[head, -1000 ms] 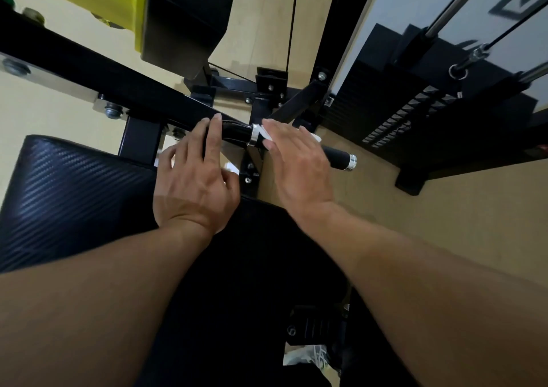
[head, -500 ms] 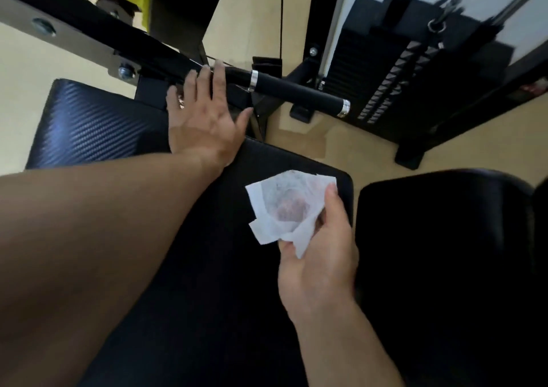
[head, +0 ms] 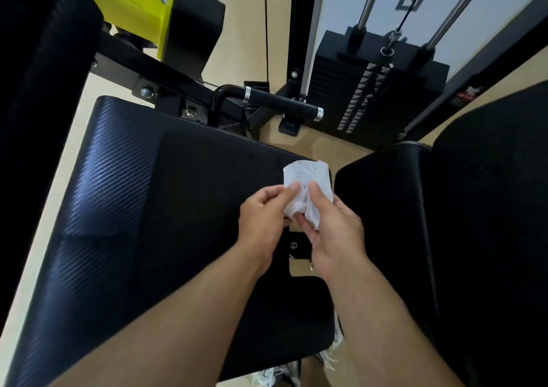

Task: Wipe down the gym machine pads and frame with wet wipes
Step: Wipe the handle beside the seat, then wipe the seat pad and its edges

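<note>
- Head view: a large black seat pad (head: 142,208) with a woven texture is filling the left and middle, lying below the black frame bar (head: 166,75) that is running down from a yellow bracket (head: 139,10).
- The left hand (head: 262,219) is hovering over the pad's right part, its thumb and fingers pinching the left edge of a white wet wipe (head: 308,188).
- The wet wipe is standing crumpled between both hands, above the gap between the seat pad and a second black pad (head: 444,223) on the right; faint grey marks are showing on it.
- The right hand (head: 333,229) is gripping the wipe's right side, thumb pressing on its front, fingers curling behind.
- Farther back, a black grip handle (head: 281,102) with silver rings is sticking out from the frame, untouched, well apart from the hands.
- At upper right, a black weight stack (head: 370,90) is sitting on chrome guide rods (head: 367,1).
</note>
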A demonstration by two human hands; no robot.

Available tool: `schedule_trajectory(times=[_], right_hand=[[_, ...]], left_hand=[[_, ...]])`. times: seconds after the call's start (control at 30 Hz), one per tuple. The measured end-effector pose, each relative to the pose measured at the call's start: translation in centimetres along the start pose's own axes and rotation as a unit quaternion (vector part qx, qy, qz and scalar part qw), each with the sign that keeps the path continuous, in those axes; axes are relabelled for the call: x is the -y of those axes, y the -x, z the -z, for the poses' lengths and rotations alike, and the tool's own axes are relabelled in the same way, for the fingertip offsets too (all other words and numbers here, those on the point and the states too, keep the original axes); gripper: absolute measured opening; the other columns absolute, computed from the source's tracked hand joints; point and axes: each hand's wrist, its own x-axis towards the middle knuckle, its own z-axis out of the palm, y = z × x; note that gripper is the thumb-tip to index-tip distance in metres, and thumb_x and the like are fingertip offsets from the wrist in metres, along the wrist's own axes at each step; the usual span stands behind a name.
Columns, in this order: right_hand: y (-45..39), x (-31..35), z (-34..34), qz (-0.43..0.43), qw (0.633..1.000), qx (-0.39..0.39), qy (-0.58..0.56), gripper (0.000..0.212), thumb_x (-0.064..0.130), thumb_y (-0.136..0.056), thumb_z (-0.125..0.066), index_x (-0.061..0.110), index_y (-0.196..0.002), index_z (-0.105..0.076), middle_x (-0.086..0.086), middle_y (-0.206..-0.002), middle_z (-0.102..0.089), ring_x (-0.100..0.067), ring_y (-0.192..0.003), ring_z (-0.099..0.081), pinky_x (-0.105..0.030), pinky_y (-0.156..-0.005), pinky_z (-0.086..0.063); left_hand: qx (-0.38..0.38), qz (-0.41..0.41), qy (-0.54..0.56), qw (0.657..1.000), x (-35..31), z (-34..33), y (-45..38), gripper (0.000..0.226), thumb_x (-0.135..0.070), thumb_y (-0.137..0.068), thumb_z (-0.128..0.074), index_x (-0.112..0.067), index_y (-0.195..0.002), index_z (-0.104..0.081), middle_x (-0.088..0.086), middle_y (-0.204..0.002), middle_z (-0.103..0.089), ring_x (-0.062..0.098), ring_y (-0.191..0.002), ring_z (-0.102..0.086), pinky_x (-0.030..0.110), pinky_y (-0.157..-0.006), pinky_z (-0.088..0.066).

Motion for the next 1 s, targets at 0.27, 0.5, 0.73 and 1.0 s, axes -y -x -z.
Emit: schedule_trajectory(times=[0.27,0.5,0.73,1.0], right_hand=[[-1.5,-0.8,1.4,-0.002,0.999,-0.012,-0.037,0.016,0.022,-0.102,-0.061,0.013,-0.11,-0.071,-0.004,-0.096,-0.08,-0.014,-0.084,-0.078,-0.031,-0.076,-0.061],[-2.9,-1.7,0.5,0.101,0.988,-0.089,0.073,0.009,0.021,-0.098,-0.066,0.028,-0.102,-0.069,0.003,-0.105,-0.072,-0.014,-0.092,-0.074,-0.031,-0.069,-0.063],[-2.0,-2.6,-0.5,0.119,0.955,-0.051,0.268,0.018,0.025,-0.096,-0.068,0.027,-0.114,-0.074,0.008,-0.107,-0.074,-0.01,-0.096,-0.071,-0.029,-0.074,-0.061],[-2.2,-3.8,-1.7,-0.046,0.987,0.015,0.15,0.013,0.022,-0.096,-0.07,0.023,-0.108,-0.076,-0.004,-0.105,-0.078,-0.023,-0.099,-0.074,-0.047,-0.095,-0.059]], left_hand=[[-0.08,0.058,0.18,0.979,0.2,1.8,0.0,0.024,-0.012,-0.084,-0.079,-0.011,-0.106,-0.069,0.011,-0.108,-0.074,0.018,-0.093,-0.076,0.03,-0.079,-0.06],[-0.008,0.097,0.184,0.978,0.4,3.3,0.0,0.064,0.021,-0.075,-0.068,-0.018,-0.126,-0.061,0.011,-0.122,-0.066,0.024,-0.098,-0.075,0.029,-0.072,-0.06],[-0.057,0.007,0.06,0.997,0.3,3.4,1.5,0.075,0.021,-0.078,-0.061,-0.032,-0.13,-0.058,-0.006,-0.116,-0.069,0.008,-0.093,-0.074,0.031,-0.078,-0.062],[-0.084,-0.081,0.039,0.992,1.2,3.2,2.5,0.062,-0.009,-0.084,-0.064,-0.045,-0.133,-0.05,-0.013,-0.118,-0.071,0.01,-0.112,-0.068,0.042,-0.099,-0.053]])
